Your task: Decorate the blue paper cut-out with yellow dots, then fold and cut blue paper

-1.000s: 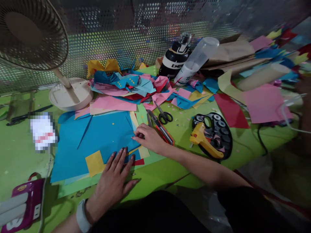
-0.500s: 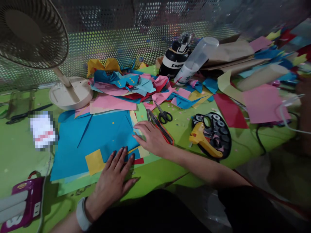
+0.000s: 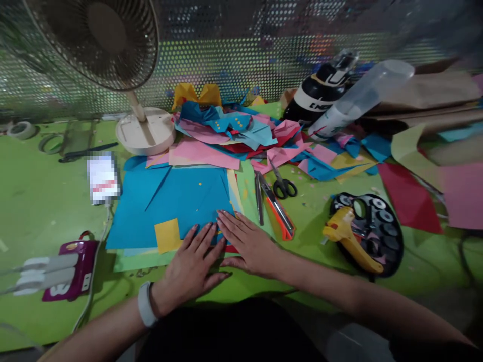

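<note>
My left hand [image 3: 194, 264] lies flat, fingers stretched out, across the front edge of the stacked paper. Beside it my right hand [image 3: 251, 244] also rests flat, its fingertips close to those of the left. Neither holds anything. Under and beyond them spreads a large blue paper sheet [image 3: 181, 196], with green and pale sheets beneath. A small yellow paper square [image 3: 168, 235] lies on it, just left of my left fingertips. Bits of red and blue paper are partly hidden under my hands. To the right of my right hand lie an orange utility knife [image 3: 279, 211] and black-handled scissors [image 3: 285, 187].
A yellow glue gun [image 3: 350, 236] rests on a black tray [image 3: 394, 246] at right. Crumpled coloured paper [image 3: 230, 130] is heaped behind, near a black bottle [image 3: 315, 98] and a clear bottle [image 3: 362, 100]. At left stand a fan [image 3: 145, 133], a lit phone [image 3: 103, 177] and a purple power strip [image 3: 81, 266].
My right hand has come back toward me and left, and now lies flat beside my left hand. The view has swung left. The yellow square remains on the blue sheet.
</note>
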`<act>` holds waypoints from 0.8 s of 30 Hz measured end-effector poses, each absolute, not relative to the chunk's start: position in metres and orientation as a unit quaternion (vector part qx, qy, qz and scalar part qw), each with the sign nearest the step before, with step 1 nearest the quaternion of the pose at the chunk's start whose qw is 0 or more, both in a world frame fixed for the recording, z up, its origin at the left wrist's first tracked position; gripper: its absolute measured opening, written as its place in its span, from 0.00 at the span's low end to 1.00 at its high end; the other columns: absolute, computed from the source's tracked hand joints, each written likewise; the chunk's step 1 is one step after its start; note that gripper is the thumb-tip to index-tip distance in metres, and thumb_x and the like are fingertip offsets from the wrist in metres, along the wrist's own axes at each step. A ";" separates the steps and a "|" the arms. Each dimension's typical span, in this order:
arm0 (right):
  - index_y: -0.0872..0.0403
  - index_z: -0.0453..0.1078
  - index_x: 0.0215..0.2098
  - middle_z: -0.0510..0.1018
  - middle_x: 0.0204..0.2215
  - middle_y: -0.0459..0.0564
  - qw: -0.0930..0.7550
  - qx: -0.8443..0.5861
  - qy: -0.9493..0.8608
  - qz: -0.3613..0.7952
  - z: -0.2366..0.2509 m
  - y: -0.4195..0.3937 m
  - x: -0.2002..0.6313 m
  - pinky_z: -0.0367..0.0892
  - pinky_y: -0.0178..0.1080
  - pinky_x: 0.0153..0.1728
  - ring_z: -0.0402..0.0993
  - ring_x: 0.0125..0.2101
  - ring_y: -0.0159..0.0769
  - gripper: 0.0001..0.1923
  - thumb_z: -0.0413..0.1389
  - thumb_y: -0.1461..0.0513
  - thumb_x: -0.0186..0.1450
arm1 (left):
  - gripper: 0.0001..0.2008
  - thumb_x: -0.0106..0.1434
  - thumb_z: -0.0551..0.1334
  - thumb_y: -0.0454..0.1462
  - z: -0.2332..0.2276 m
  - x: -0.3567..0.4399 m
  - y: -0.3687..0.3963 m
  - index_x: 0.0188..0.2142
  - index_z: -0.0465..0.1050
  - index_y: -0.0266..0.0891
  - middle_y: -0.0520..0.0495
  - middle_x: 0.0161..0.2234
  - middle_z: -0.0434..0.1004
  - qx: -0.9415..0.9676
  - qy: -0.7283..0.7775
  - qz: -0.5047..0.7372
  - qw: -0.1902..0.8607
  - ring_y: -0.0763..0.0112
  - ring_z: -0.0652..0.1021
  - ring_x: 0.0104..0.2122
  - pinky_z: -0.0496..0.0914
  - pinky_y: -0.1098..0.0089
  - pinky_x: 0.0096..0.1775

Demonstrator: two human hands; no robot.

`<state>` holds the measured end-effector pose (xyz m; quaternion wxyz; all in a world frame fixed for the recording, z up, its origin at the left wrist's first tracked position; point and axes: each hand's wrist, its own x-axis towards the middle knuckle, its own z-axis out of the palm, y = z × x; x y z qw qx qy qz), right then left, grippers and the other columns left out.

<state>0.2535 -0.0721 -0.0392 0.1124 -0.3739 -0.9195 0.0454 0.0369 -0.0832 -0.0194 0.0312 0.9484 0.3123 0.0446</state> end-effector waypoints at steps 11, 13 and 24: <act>0.66 0.46 0.66 0.53 0.64 0.66 0.118 -0.373 -0.919 0.049 -0.039 -0.073 0.252 0.51 0.54 0.62 0.44 0.66 0.49 0.44 0.44 0.42 0.65 | 0.32 0.66 0.49 0.53 -0.018 0.035 -0.087 0.64 0.52 0.40 0.36 0.66 0.49 0.942 0.332 0.041 0.036 0.52 0.50 0.66 0.44 0.46 0.62; 0.67 0.47 0.66 0.53 0.64 0.66 0.116 -0.374 -0.919 0.051 -0.039 -0.073 0.252 0.51 0.54 0.62 0.44 0.66 0.50 0.44 0.44 0.42 0.65 | 0.35 0.65 0.50 0.54 -0.018 0.033 -0.087 0.64 0.51 0.37 0.32 0.66 0.48 0.937 0.344 0.051 0.031 0.50 0.50 0.65 0.47 0.46 0.62; 0.66 0.52 0.64 0.53 0.64 0.65 0.131 -0.364 -0.922 0.026 -0.029 -0.072 0.252 0.49 0.55 0.63 0.40 0.66 0.48 0.41 0.43 0.43 0.67 | 0.48 0.62 0.51 0.57 -0.022 0.028 -0.086 0.66 0.35 0.22 0.24 0.65 0.47 0.928 0.366 0.070 0.003 0.45 0.50 0.65 0.51 0.50 0.62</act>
